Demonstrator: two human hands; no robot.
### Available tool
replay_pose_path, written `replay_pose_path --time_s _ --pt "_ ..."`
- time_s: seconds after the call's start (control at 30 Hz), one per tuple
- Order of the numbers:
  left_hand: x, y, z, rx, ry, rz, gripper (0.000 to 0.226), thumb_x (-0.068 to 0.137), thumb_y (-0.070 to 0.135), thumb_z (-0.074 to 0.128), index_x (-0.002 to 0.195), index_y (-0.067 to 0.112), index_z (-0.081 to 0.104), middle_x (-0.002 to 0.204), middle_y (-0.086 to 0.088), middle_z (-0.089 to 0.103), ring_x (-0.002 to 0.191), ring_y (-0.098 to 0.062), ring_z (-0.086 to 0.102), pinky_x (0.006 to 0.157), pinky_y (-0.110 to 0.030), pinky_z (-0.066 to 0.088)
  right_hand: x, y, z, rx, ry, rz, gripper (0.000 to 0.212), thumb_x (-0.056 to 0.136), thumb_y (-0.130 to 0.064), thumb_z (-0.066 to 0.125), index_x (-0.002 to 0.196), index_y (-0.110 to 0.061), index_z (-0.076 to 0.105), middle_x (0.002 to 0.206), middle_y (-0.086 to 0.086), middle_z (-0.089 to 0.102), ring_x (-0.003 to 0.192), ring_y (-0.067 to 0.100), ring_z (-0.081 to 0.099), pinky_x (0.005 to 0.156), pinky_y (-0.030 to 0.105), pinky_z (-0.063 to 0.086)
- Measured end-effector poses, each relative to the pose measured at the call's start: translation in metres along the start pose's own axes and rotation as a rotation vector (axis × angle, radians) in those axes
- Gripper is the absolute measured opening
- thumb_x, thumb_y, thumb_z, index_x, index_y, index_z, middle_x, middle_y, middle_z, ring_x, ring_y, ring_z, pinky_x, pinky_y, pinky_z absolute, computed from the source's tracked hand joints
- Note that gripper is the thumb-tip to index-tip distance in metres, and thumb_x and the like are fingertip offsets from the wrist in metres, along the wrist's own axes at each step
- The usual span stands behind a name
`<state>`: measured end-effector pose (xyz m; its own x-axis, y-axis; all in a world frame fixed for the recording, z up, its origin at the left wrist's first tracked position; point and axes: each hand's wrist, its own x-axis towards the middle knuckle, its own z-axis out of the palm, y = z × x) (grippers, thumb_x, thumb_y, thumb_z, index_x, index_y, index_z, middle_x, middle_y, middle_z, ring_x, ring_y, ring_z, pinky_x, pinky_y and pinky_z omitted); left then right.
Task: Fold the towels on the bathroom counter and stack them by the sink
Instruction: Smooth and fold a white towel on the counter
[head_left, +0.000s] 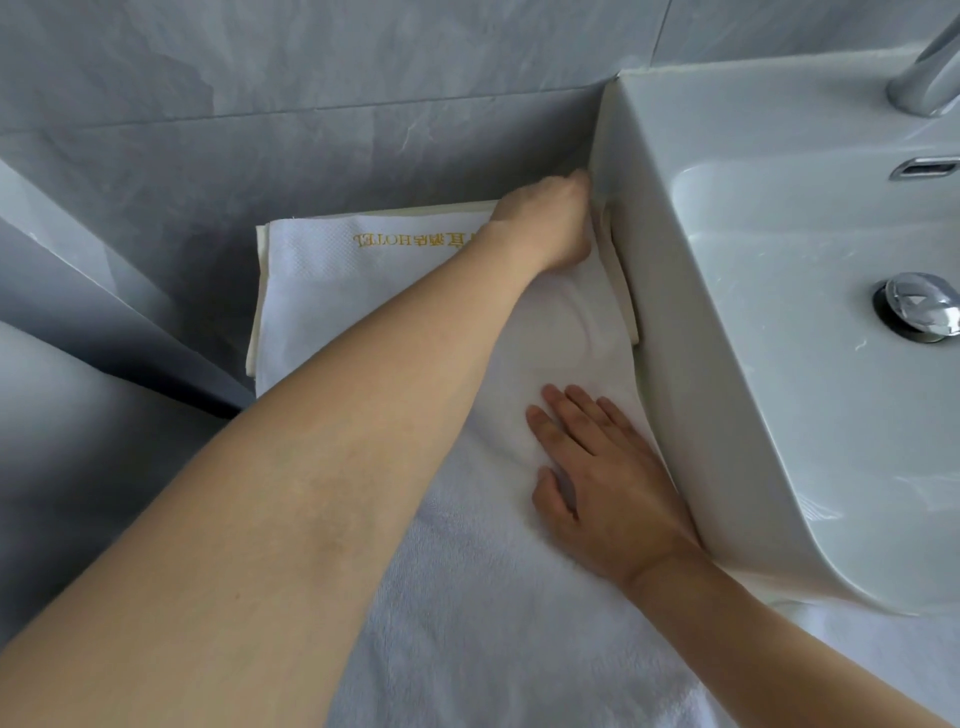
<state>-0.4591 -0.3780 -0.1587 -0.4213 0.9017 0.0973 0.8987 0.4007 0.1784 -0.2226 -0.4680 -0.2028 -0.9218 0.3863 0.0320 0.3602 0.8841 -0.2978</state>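
- Head view shows my two bare arms reaching out over a white towel (467, 597) that lies on the grey counter (78, 493).
- Closest to me, the towel spreads wide and soft across the counter, so I have room to press it flat.
- My right hand (597, 467) lies on the towel just beside the sink (727, 364). It is open, fingers spread, palm down. It grips nothing. I think it holds the cloth down so it does not slide while the other hand works.
- My left arm crosses over the towel and goes farther back.
- My left hand (550, 218) is curled at the far corner, right where the towel meets the side of the sink. It seems to pinch or tuck the towel's edge there, but my fingertips are hidden, so I cannot tell for sure.
- Under the white towel I see a cream towel (254, 332) peeking out at the left side and the far edge. So the stack is already starting by the sink.
- Gold letters (410, 240) show on the far part of the top towel.
- Farther back is the grey tiled wall (363, 78), and the tap (930, 73) stands at the top right.
- I think I am lining up the top towel with the one below.
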Motion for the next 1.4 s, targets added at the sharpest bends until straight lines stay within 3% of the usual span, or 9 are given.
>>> replay_pose_path --time_s 0.37,0.57,0.67,0.77,0.97,1.13,1.27,1.4 --pt "-0.007 -0.006 -0.009 -0.103 0.105 0.089 0.018 0.092 0.005 0.042 0.109 0.009 0.047 0.099 -0.025 0.062 0.086 -0.047 0.058 0.062 -0.04 0.03 0.0 0.001 0.001 -0.013 -0.017 0.002 0.059 0.086 -0.032 0.038 0.139 -0.013 0.053 0.152 0.006 0.041 0.141 0.021 0.037 0.118 0.04 0.026" --pt "0.004 -0.008 -0.006 -0.176 -0.068 0.005 0.029 0.094 0.017 0.048 0.121 0.01 0.052 0.12 -0.019 0.06 0.108 -0.037 0.058 0.073 -0.032 0.038 -0.001 0.001 0.0 0.001 -0.003 -0.014 0.055 0.086 -0.032 0.04 0.137 -0.016 0.056 0.15 0.007 0.042 0.14 0.023 0.039 0.117 0.041 0.028" --pt "0.003 -0.007 -0.004 -0.107 -0.086 0.003 0.034 0.094 0.017 0.048 0.127 0.009 0.051 0.125 -0.022 0.059 0.113 -0.04 0.057 0.078 -0.035 0.041 -0.001 0.001 0.001 0.002 -0.001 -0.012 0.055 0.086 -0.031 0.041 0.137 -0.017 0.057 0.151 0.007 0.042 0.14 0.023 0.039 0.117 0.041 0.028" --pt "-0.004 -0.003 -0.003 0.052 0.012 0.057 0.026 0.095 0.011 0.046 0.12 0.006 0.048 0.115 -0.026 0.062 0.104 -0.047 0.06 0.068 -0.04 0.036 -0.001 0.001 0.0 0.003 0.001 -0.012 0.056 0.085 -0.031 0.039 0.136 -0.017 0.057 0.15 0.007 0.043 0.139 0.023 0.04 0.117 0.041 0.028" --pt "-0.015 0.003 0.002 0.172 0.117 0.091 0.024 0.097 0.005 0.041 0.12 0.005 0.046 0.109 -0.024 0.066 0.098 -0.048 0.062 0.065 -0.043 0.033 -0.001 0.001 0.001 0.011 0.012 -0.019 0.053 0.085 -0.029 0.046 0.135 -0.017 0.058 0.15 0.007 0.043 0.139 0.023 0.04 0.117 0.042 0.028" --pt "-0.018 0.006 -0.002 0.019 0.23 0.058 0.034 0.092 -0.002 0.036 0.125 0.004 0.043 0.098 -0.024 0.066 0.083 -0.046 0.06 0.062 -0.042 0.031 -0.001 0.002 0.004 0.032 0.073 -0.062 0.048 0.083 -0.023 0.056 0.129 -0.014 0.063 0.147 0.009 0.046 0.138 0.026 0.042 0.116 0.045 0.03" --pt "-0.012 0.013 -0.001 -0.149 0.265 -0.005 0.033 0.088 -0.003 0.034 0.118 0.007 0.043 0.09 -0.02 0.063 0.069 -0.037 0.045 0.06 -0.042 0.031 -0.001 0.005 0.005 0.021 0.08 -0.117 0.046 0.085 -0.023 0.052 0.129 -0.014 0.064 0.15 0.009 0.043 0.141 0.025 0.038 0.118 0.046 0.026" --pt "-0.011 0.017 0.004 -0.317 0.219 -0.038 0.027 0.088 -0.001 0.034 0.111 0.007 0.047 0.091 -0.017 0.064 0.081 -0.042 0.056 0.062 -0.039 0.036 0.0 0.005 0.006 0.027 0.052 -0.125 0.048 0.086 -0.026 0.046 0.13 -0.016 0.063 0.15 0.009 0.044 0.14 0.025 0.038 0.118 0.045 0.026"
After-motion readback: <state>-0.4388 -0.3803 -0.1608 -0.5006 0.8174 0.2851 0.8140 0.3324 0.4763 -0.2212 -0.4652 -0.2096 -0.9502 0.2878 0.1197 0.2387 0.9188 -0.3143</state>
